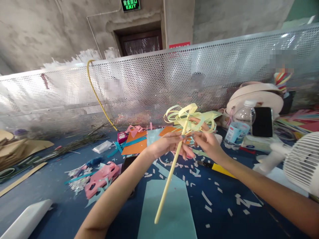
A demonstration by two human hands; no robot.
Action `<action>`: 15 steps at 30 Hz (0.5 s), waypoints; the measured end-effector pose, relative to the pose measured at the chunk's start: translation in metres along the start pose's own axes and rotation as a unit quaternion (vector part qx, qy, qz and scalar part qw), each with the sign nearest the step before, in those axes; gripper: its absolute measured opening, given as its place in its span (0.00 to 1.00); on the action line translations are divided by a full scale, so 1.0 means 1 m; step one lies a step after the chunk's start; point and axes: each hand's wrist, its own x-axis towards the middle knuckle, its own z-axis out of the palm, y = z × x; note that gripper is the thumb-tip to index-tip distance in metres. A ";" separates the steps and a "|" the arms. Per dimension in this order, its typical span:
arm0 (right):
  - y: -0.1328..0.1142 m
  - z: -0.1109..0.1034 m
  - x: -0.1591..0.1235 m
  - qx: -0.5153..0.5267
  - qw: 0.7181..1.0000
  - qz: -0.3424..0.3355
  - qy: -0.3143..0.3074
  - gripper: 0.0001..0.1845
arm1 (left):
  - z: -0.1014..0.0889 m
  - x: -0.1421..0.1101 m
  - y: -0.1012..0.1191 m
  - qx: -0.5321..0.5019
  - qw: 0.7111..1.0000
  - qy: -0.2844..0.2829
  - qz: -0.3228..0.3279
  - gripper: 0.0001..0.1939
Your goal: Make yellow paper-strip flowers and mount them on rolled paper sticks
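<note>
A pale yellow paper stick (167, 186) slants down toward me, topped by a flower of looped yellow paper strips (191, 111). Pale green strips (209, 117) spread to its right. My left hand (168, 145) is closed round the upper part of this paper flower's stem. Just below the loops, my right hand (204, 141) pinches at the flower, its fingers reaching up behind the strips. The exact fingertip contact is partly hidden. Beneath the stick lies a light blue paper sheet (164, 207) on the blue table.
White paper scraps (206, 198) litter the table. Pink paper cutouts (103, 177) lie left, a yellow-handled cutter (221, 170) right. A plastic bottle (238, 127), a phone (262, 121) and a white fan (302, 162) stand at right. A perforated metal screen (149, 79) runs behind.
</note>
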 end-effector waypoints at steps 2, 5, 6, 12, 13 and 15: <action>0.000 0.001 -0.001 0.014 1.000 -0.004 0.007 0.26 | 0.000 0.000 0.000 -0.001 1.000 -0.003 -0.002 0.11; 0.000 0.002 -0.001 0.033 0.999 0.011 0.011 0.26 | 0.001 0.000 0.001 0.002 1.000 -0.004 -0.008 0.11; 0.001 0.002 -0.002 0.040 0.999 0.017 0.012 0.26 | 0.002 0.000 0.002 0.004 1.000 -0.003 -0.011 0.11; 0.003 0.001 -0.001 0.062 0.997 0.029 0.017 0.26 | 0.005 -0.001 0.004 0.010 1.000 0.011 -0.015 0.10; 0.002 0.001 -0.001 0.068 0.997 0.031 0.011 0.26 | 0.006 -0.001 0.004 0.012 1.000 0.012 -0.014 0.10; 0.000 0.001 -0.001 0.079 0.996 0.030 0.001 0.26 | 0.006 -0.001 0.005 0.014 1.000 0.013 -0.013 0.11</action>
